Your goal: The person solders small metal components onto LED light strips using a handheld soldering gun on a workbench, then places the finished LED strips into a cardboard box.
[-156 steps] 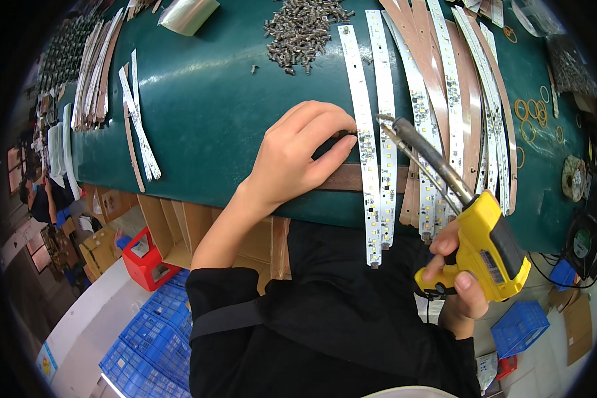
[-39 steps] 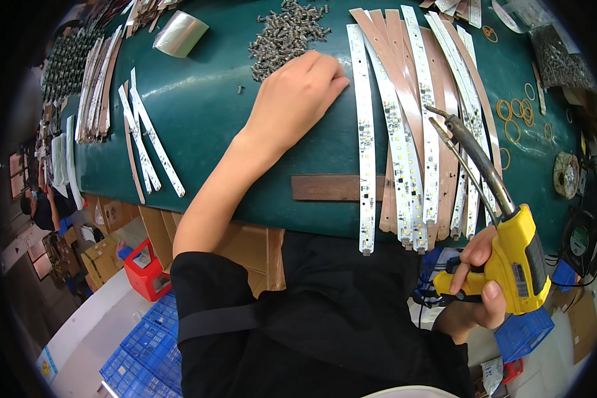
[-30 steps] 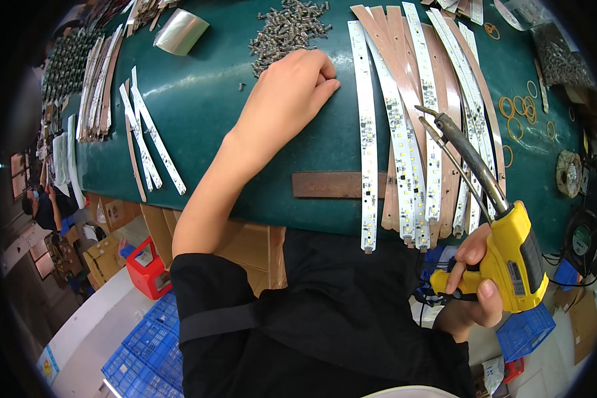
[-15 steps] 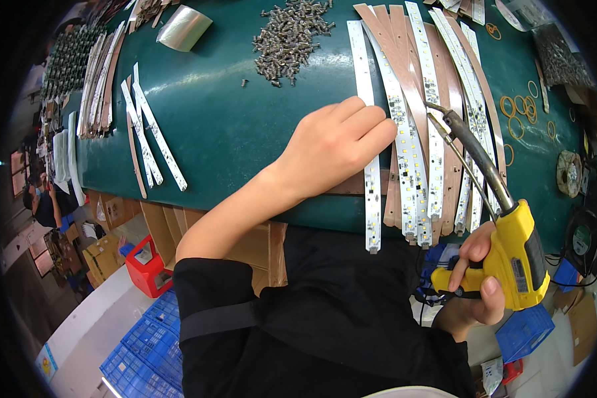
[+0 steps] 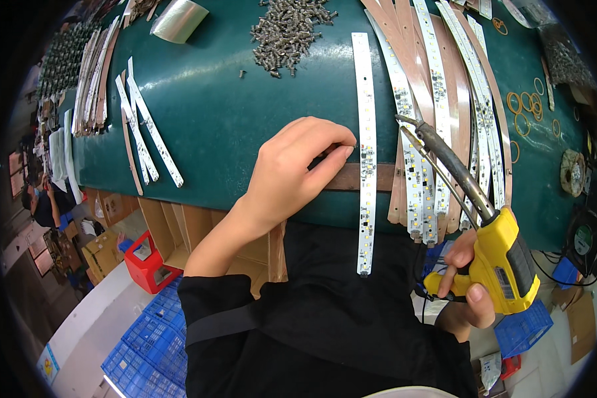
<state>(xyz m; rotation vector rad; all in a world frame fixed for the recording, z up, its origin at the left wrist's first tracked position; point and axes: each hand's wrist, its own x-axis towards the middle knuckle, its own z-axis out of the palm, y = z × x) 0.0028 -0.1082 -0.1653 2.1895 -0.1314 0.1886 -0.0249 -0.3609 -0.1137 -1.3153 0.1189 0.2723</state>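
Observation:
My left hand (image 5: 298,166) is closed in a pinch, its fingertips beside the left edge of a white LED strip board (image 5: 366,132). Whatever sits between those fingertips is too small to make out. That strip stands apart from the pile, lying over the table's near edge with its lower end above my black clothing. Wrapped in my right hand (image 5: 479,306) is the grip of a yellow soldering gun (image 5: 507,272). Its dark tip and thin feed tube point up and left, over the piled LED strip boards (image 5: 412,169) just right of the single strip.
A heap of small metal parts (image 5: 282,40) and a tape roll (image 5: 179,21) lie at the far side of the green table (image 5: 212,119). More strips (image 5: 142,129) lie at left, rubber bands (image 5: 524,103) at right. Below are a cardboard box (image 5: 172,225) and blue crates (image 5: 146,338).
My left hand has come off the strips, leftward and toward me. The single strip has slid nearer me, away from the pile. The soldering gun has shifted slightly left.

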